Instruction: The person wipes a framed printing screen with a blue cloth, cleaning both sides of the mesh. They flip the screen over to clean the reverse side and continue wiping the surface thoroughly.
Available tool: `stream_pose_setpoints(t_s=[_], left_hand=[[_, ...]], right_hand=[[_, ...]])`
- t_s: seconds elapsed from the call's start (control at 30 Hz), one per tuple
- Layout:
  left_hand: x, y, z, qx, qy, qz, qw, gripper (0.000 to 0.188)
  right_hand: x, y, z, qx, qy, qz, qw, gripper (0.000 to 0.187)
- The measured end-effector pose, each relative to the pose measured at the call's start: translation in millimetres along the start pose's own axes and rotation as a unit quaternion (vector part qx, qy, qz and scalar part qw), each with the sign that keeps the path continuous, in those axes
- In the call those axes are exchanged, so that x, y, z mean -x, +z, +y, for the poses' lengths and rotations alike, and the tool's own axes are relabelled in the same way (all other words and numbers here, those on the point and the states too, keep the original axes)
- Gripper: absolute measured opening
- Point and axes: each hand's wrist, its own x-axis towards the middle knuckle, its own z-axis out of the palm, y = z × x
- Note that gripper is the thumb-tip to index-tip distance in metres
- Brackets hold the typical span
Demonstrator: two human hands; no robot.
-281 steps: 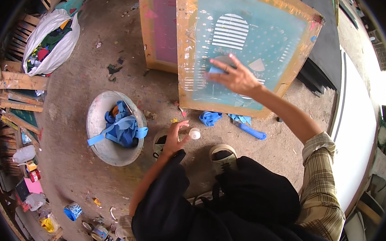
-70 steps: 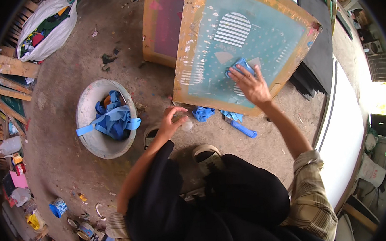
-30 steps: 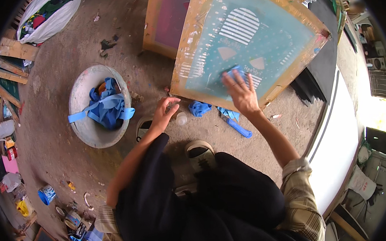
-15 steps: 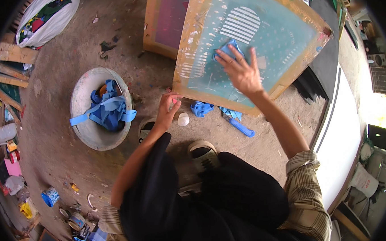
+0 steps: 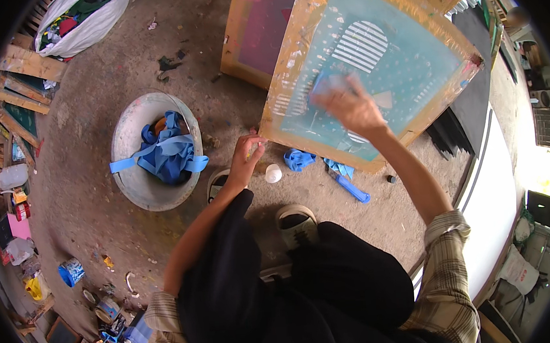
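A screen-printing frame (image 5: 269,111) with a wooden border and teal mesh leans in front of me, with a striped pale shape and small dots on it. My right hand (image 5: 355,110) presses a blue cloth (image 5: 322,86) against the mesh, left of and below the striped shape; its fingers are smeared by motion. At the frame's lower left corner, my left hand (image 5: 246,159) grips the wood between thumb and fingers. Just below that edge lie a small white cup (image 5: 273,173), a crumpled blue cloth (image 5: 300,160) and a blue-handled tool (image 5: 353,188).
A pale basin (image 5: 126,137) holding blue fabric strips stands on the floor at left. Behind my frame leans another frame (image 5: 232,37) with pinkish mesh. A white sack (image 5: 80,35) of coloured fabric sits far left. Wood, cans and a blue tub (image 5: 71,273) line the left side.
My right hand has slid the blue cloth leftward and slightly down over the mesh. My left hand stays at the frame's corner. The whole view has shifted a little.
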Motion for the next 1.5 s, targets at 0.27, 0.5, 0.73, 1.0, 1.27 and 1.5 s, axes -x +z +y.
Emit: stream_pose_setpoints(t_s=[0.27,0.5,0.73,1.0,1.27,1.5], left_hand=[[-8.0,0.5,3.7,-0.024,0.014,-0.007,1.0,0.023],[-17.0,1.9,15.9,-0.125,0.065,-0.039,0.989,0.028],[-36.0,6.7,34.9,-0.072,0.042,-0.046,0.996,0.031],[-60.3,5.1,51.2,-0.086,0.03,-0.113,0.989,0.036],[-69.7,12.2,54.9,-0.089,0.077,-0.107,0.987,0.039],[-65.3,14.2,55.3,-0.047,0.067,-0.064,0.995,0.04]], right_hand=[[4.9,-6.6,-3.5,0.098,0.022,0.026,0.995,0.057],[1.2,-20.2,-4.9,0.095,0.084,0.072,0.989,0.051],[8.0,-20.4,-4.8,0.115,0.056,0.039,0.991,0.054],[22.3,-5.9,-7.7,0.018,-0.021,-0.093,0.995,0.055],[25.9,1.4,-26.4,-0.07,0.056,-0.059,0.994,0.059],[-28.6,-8.9,-22.0,0.037,0.285,0.11,0.951,0.058]])
